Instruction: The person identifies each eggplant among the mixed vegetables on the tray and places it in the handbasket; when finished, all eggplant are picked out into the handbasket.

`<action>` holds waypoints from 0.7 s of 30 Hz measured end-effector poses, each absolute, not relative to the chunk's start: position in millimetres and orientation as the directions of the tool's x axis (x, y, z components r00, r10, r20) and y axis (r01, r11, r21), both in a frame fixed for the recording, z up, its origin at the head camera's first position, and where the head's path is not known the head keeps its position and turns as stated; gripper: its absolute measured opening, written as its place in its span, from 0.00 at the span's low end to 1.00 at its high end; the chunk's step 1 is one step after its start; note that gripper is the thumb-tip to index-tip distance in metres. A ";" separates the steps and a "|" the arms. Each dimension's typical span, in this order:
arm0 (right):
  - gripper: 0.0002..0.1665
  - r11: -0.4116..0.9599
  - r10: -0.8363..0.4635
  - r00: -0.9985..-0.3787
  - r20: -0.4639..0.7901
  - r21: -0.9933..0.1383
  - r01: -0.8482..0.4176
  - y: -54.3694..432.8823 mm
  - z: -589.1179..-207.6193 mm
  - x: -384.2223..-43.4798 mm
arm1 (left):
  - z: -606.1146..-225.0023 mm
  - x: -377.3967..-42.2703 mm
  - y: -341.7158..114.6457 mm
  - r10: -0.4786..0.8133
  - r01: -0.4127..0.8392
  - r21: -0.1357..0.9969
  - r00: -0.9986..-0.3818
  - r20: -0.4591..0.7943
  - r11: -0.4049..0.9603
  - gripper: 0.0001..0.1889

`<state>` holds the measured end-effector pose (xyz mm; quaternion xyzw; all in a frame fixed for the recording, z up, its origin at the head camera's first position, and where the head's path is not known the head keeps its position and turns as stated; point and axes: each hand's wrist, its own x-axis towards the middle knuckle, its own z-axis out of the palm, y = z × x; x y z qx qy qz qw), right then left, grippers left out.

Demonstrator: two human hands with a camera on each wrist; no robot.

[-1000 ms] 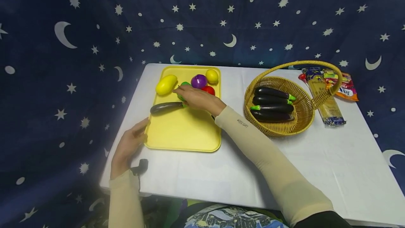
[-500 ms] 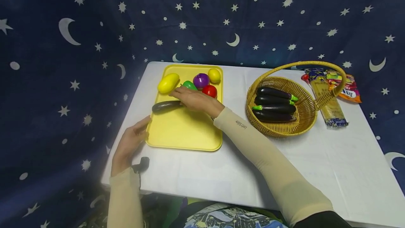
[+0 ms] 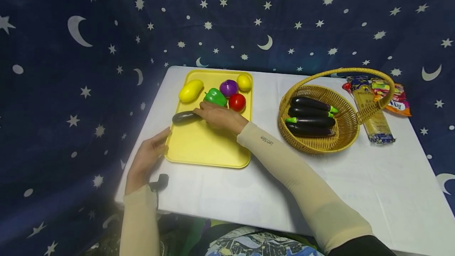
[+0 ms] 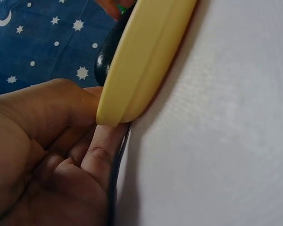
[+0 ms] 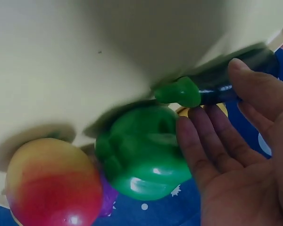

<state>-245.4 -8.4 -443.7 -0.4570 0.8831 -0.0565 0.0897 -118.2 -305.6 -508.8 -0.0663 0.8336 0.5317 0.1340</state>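
An eggplant (image 3: 185, 117) lies on the yellow tray (image 3: 206, 149), its dark rounded end toward the left rim. My right hand (image 3: 221, 117) pinches it near the green stem (image 5: 179, 92), thumb on one side and fingers on the other, as the right wrist view shows. Close by those fingers is a green bell pepper (image 3: 216, 97). Beyond it sit a round red fruit (image 3: 237, 102), yellowish on one side in the right wrist view, a purple onion-like ball (image 3: 229, 88), a lemon (image 3: 243, 82) and a yellow mango (image 3: 190, 91). My left hand (image 3: 146, 157) pinches the tray's left rim, a finger underneath.
Right of the tray stands a wicker basket (image 3: 346, 139) with a tall arched handle and several eggplants (image 3: 313, 122) inside. Behind it lie a pasta packet (image 3: 373, 117) and a colourful snack bag (image 3: 394, 96). Star-patterned cloth hangs behind and left of the white table (image 3: 227, 192).
My right hand has shifted from over the green pepper toward me and onto the eggplant's stem end, uncovering the pepper. My left hand keeps its place at the tray rim.
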 end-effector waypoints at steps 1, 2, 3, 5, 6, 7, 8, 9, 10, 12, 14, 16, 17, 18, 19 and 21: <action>0.27 0.575 -0.818 -0.566 -0.102 -0.177 -0.799 -8.7 -444.8 -245.4 | -508.6 -118.6 -305.4 0.025 -0.253 0.863 -0.956 -0.293 0.438 0.34; 0.26 0.577 -0.816 -0.568 -0.101 -0.177 -0.797 -9.2 -445.0 -245.1 | -508.5 -119.0 -305.4 0.025 -0.246 0.857 -0.957 -0.288 0.452 0.34; 0.25 0.581 -0.813 -0.573 -0.100 -0.175 -0.795 -9.6 -445.9 -244.8 | -508.4 -119.3 -305.2 0.024 -0.242 0.856 -0.958 -0.284 0.457 0.34; 0.24 0.592 -0.806 -0.583 -0.103 -0.168 -0.788 -10.9 -447.1 -244.2 | -508.2 -119.8 -304.9 0.016 -0.249 0.849 -0.957 -0.290 0.466 0.35; 0.24 0.596 -0.803 -0.587 -0.103 -0.162 -0.786 -11.8 -447.8 -243.8 | -508.2 -120.1 -304.7 0.014 -0.253 0.847 -0.956 -0.293 0.467 0.35; 0.23 0.600 -0.800 -0.591 -0.103 -0.155 -0.785 -12.3 -448.5 -243.3 | -508.1 -120.5 -304.4 0.009 -0.259 0.845 -0.955 -0.298 0.468 0.35; 0.23 0.604 -0.797 -0.594 -0.105 -0.148 -0.783 -12.7 -449.2 -242.7 | -508.1 -121.1 -304.0 0.010 -0.260 0.845 -0.954 -0.299 0.468 0.35; 0.22 0.604 -0.797 -0.596 -0.102 -0.139 -0.785 -13.3 -450.7 -242.5 | -508.1 -121.5 -303.6 0.006 -0.266 0.845 -0.953 -0.303 0.464 0.35; 0.22 0.606 -0.795 -0.598 -0.102 -0.135 -0.784 -13.7 -451.5 -241.9 | -508.0 -121.9 -303.4 0.004 -0.272 0.845 -0.951 -0.308 0.461 0.35; 0.22 0.610 -0.792 -0.601 -0.107 -0.137 -0.780 -13.8 -452.9 -240.4 | -507.8 -122.6 -302.9 0.004 -0.280 0.847 -0.949 -0.316 0.452 0.36; 0.21 0.616 -0.788 -0.604 -0.122 -0.151 -0.773 -13.1 -453.4 -238.7 | -507.2 -122.7 -302.2 0.006 -0.289 0.849 -0.946 -0.325 0.442 0.36; 0.22 0.626 -0.780 -0.610 -0.140 -0.171 -0.761 -11.5 -451.6 -236.7 | -506.1 -122.1 -302.1 0.002 -0.299 0.847 -0.943 -0.334 0.439 0.36; 0.24 0.635 -0.772 -0.617 -0.153 -0.186 -0.749 -10.1 -449.7 -235.6 | -505.7 -121.7 -302.1 0.000 -0.302 0.847 -0.942 -0.336 0.438 0.36; 0.24 0.641 -0.768 -0.621 -0.159 -0.203 -0.740 -8.4 -447.4 -234.8 | -505.4 -121.2 -302.2 -0.002 -0.303 0.847 -0.942 -0.336 0.437 0.36; 0.25 0.649 -0.761 -0.628 -0.165 -0.220 -0.728 -6.0 -444.2 -233.8 | -504.9 -120.6 -302.1 -0.002 -0.301 0.850 -0.943 -0.333 0.432 0.36; 0.26 0.654 -0.755 -0.638 -0.150 -0.243 -0.716 0.9 -436.7 -230.5 | -504.6 -119.8 -302.6 -0.001 -0.296 0.854 -0.945 -0.327 0.428 0.36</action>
